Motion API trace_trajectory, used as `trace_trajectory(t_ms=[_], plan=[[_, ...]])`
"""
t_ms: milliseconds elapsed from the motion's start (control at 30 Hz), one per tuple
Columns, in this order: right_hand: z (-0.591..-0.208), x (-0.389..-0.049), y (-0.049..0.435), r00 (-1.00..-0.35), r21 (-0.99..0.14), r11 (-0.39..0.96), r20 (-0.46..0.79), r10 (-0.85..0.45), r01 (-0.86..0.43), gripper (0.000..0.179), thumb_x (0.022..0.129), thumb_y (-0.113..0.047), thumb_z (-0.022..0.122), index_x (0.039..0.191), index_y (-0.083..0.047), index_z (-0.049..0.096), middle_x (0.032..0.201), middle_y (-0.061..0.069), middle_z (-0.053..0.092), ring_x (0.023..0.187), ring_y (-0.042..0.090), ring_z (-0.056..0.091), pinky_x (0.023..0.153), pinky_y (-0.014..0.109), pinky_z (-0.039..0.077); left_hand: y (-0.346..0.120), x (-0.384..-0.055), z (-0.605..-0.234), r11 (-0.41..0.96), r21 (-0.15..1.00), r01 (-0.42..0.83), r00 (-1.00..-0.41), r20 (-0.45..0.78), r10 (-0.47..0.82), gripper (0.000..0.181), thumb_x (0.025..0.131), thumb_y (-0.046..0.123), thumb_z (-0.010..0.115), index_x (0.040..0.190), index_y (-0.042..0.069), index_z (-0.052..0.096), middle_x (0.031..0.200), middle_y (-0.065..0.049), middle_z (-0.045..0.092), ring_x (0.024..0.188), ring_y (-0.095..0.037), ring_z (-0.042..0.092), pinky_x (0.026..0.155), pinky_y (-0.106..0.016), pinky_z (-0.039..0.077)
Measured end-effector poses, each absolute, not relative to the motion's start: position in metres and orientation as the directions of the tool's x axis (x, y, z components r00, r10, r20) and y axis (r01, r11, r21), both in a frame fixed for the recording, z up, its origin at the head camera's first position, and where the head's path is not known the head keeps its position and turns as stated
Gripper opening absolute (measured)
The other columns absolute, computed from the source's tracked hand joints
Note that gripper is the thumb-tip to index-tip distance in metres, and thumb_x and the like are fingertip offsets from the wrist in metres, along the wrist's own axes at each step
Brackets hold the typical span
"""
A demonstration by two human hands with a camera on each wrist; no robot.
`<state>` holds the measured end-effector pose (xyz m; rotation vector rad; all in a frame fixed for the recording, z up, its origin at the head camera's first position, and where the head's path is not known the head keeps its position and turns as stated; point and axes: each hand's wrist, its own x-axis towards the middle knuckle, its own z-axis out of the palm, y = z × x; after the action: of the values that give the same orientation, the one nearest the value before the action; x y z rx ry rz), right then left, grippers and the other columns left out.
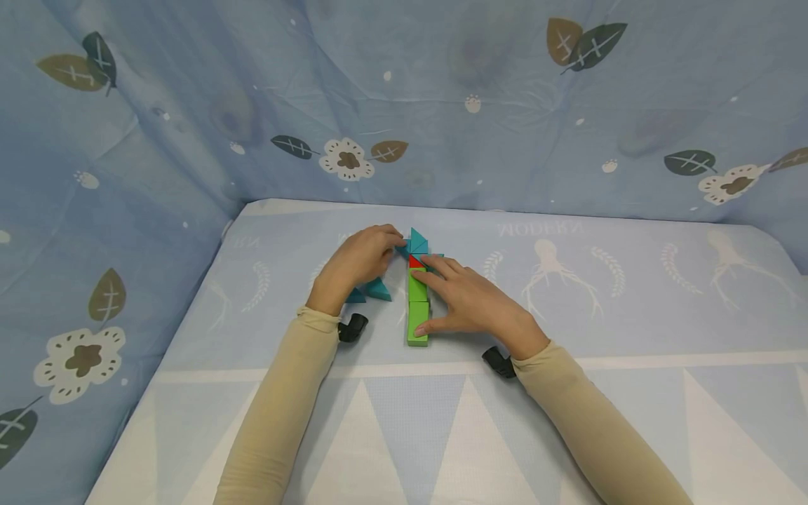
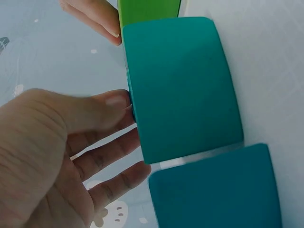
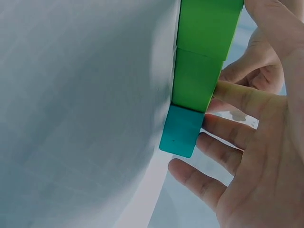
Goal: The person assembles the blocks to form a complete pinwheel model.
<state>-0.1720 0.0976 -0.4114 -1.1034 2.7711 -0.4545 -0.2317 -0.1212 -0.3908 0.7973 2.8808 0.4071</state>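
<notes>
Left hand [image 1: 361, 258] touches a teal triangular block [image 1: 405, 248], can't tell if gripping; right hand [image 1: 470, 298], spread wide, touches green blocks [image 1: 418, 313]!

Head view: left hand [image 1: 360, 259] hides part of a loose teal block [image 1: 356, 297]; right hand [image 1: 470, 298] overlaps the red block [image 1: 413, 261], outline possibly triangular. Sleeves [image 1: 278, 414] cut off below. Left wrist view: upper teal block [image 2: 183, 90] hides fingertips; green block [image 2: 149, 10] cropped above.

Blue patterned cloth [image 1: 435, 56] behind a pale table cover [image 1: 745, 315]
Flowers [image 1: 346, 160] and leaves [image 1: 594, 46] dot the cloth; pale triangles [image 1: 360, 449] and antlered heads [image 1: 548, 257] mark the cover.
</notes>
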Motion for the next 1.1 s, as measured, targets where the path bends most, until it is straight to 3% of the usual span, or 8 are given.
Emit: trace_trajectory(t_ms=[300, 933, 1100], plan=[[-0.4102, -0.1717, 0.0982, -0.726, -0.319, 0.691, -0.011, -0.687, -0.649, 0.099, 0.075, -0.068, 0.07, 0.152, -0.015, 0.037, 0.159, 0.011, 0.027, 0.145, 0.034, 0.03, 0.108, 0.055, 0.04, -0.1203, -0.232, -0.3892, 0.815, 0.315, 0.486, -0.849, -0.053, 0.526, 0.037, 0.097, 0.026, 0.063, 0.129, 0.009, 0.065, 0.135, -0.008, 0.059, 0.126, -0.027, 0.055, 0.107, -0.042, 0.044], [-0.4143, -0.1735, 0.0989, -0.717, -0.349, 0.674, -0.008, -0.697, -0.651, 0.1, 0.076, -0.068, 0.07, 0.152, -0.013, 0.036, 0.159, 0.011, 0.026, 0.145, 0.032, 0.028, 0.11, 0.053, 0.04, -0.117, -0.2295, -0.3919, 0.839, 0.274, 0.471, -0.863, -0.055, 0.502, 0.035, 0.097, 0.024, 0.062, 0.129, 0.01, 0.065, 0.136, -0.007, 0.058, 0.125, -0.027, 0.055, 0.106, -0.043, 0.046], [-0.4152, -0.1735, 0.0974, -0.718, -0.353, 0.672, -0.004, -0.696, -0.65, 0.1, 0.075, -0.068, 0.07, 0.152, -0.013, 0.036, 0.159, 0.012, 0.025, 0.146, 0.031, 0.027, 0.11, 0.052, 0.04, -0.1182, -0.2281, -0.3897, 0.842, 0.252, 0.478, -0.864, -0.042, 0.502, 0.037, 0.098, 0.024, 0.061, 0.132, 0.01, 0.063, 0.143, -0.009, 0.052, 0.128, -0.029, 0.053, 0.106, -0.044, 0.046]])
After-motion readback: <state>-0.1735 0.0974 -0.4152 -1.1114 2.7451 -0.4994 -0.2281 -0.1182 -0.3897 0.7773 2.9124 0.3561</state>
